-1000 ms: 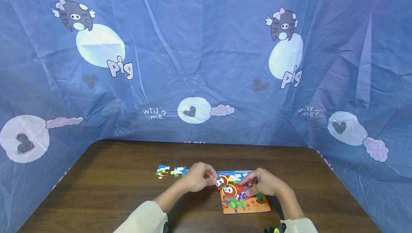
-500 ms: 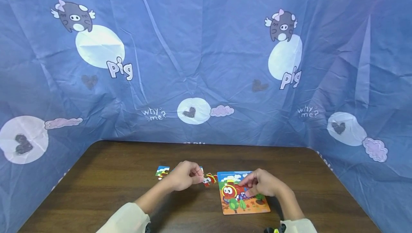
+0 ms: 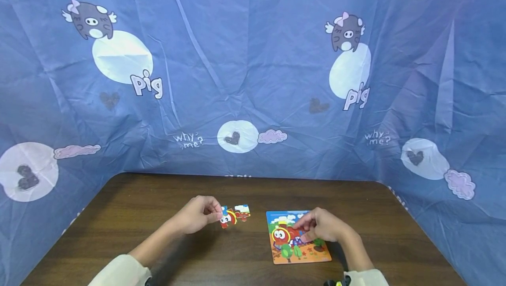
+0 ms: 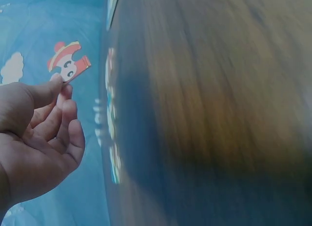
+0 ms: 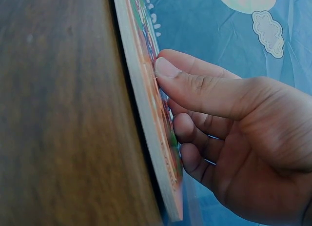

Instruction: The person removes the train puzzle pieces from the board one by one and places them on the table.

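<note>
My left hand [image 3: 198, 215] pinches a jigsaw piece [image 4: 69, 69] between thumb and index finger. A white-eyed face and red and yellow shapes are printed on it. In the head view the piece overlaps other loose pieces behind it. My right hand [image 3: 323, 225] rests on the puzzle board [image 3: 302, 256], which carries a red train with eyes, green trees and orange ground. Seen from the right wrist, the thumb [image 5: 195, 87] and fingertips touch the board's printed face, with the fingers loosely bent. The hand hides part of the picture's right side.
A loose jigsaw piece [image 3: 242, 209] lies on the brown wooden table [image 3: 237, 259], left of the board. Beyond the table's far edge hangs a blue cloth [image 3: 253, 79] printed with pigs and clouds.
My left hand has drawn the face piece leftward, away from the board and over to the loose pieces. My right hand has stayed in place on the board.
</note>
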{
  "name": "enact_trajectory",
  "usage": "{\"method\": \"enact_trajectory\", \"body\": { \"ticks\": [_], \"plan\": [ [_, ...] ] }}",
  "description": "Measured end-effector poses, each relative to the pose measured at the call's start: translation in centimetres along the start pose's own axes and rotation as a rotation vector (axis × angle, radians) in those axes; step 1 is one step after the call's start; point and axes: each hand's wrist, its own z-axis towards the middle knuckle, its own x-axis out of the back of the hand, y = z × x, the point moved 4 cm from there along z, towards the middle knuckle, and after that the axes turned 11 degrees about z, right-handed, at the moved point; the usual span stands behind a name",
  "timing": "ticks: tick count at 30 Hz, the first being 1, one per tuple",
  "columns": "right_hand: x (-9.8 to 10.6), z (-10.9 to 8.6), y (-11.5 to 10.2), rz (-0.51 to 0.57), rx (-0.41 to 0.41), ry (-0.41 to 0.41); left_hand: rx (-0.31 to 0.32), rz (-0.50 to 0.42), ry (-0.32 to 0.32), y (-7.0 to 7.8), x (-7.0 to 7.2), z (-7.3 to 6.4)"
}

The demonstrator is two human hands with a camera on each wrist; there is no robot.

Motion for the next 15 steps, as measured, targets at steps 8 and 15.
{"method": "enact_trajectory", "body": {
  "ticks": [8, 15],
  "plan": [
    [0.0, 0.0, 0.0, -0.02, 0.015, 0.003, 0.04, 0.016, -0.004, -2.1, 1.5, -2.1],
    [0.0, -0.1, -0.2, -0.014, 0.01, 0.005, 0.099, -0.015, -0.027, -3.8, 2.4, -3.5]
  ]
}}
